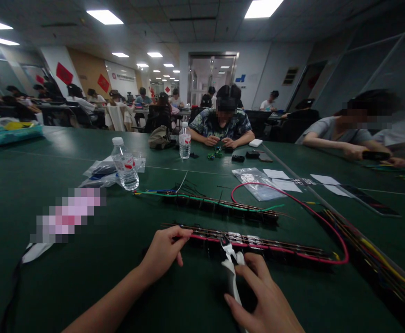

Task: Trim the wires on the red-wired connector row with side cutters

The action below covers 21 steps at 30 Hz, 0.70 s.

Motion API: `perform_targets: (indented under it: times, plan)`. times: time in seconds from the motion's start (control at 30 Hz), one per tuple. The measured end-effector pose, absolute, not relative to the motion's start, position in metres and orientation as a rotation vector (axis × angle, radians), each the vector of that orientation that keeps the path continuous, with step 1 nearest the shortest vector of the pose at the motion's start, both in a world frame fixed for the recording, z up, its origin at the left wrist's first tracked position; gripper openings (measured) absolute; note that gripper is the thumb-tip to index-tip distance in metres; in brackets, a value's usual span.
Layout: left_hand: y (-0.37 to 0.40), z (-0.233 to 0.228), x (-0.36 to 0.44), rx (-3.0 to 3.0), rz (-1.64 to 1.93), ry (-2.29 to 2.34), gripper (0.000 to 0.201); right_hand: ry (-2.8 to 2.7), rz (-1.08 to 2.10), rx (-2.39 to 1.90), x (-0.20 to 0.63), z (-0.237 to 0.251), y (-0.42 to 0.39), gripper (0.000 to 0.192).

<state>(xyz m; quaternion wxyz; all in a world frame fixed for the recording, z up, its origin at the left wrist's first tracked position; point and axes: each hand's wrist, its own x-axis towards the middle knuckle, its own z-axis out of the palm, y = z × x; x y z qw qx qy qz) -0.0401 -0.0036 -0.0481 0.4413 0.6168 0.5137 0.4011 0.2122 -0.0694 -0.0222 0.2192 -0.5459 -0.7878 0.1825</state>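
Note:
My left hand (163, 249) pinches the left end of a long dark wire bundle (282, 246) lying across the table, with thumb and forefinger together. Copper-coloured rods and a red cable (303, 254) run along this bundle, and dark ties cross it at intervals. My right hand (263, 293) is closed around white-handled pliers (230, 263). Their dark jaws touch or nearly touch the bundle's near side, close to its middle; I cannot tell whether they grip anything. Behind it lies a second bundle (219, 206) with a green wire on top.
Another bundle with a yellow wire (372, 259) lies at the right. Water bottles (128, 169) (185, 143), a plastic bag (258, 185), papers (287, 185) and a phone-like dark slab (369, 200) are on the green table (112, 277). A co-worker (223, 120) sits opposite, another person (341, 129) at right.

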Motion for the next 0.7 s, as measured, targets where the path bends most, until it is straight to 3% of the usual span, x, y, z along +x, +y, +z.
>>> perform_targets:
  times: [0.37,0.7]
  plan:
    - [-0.003,-0.055,-0.038,1.587,1.069,1.212,0.018,-2.328,0.469,-1.312,0.187,-0.015,-0.057,0.041]
    - [-0.004,-0.051,-0.037,1.552,1.116,1.134,0.021,-2.24,0.628,-1.256,0.18,-0.032,-0.047,0.035]
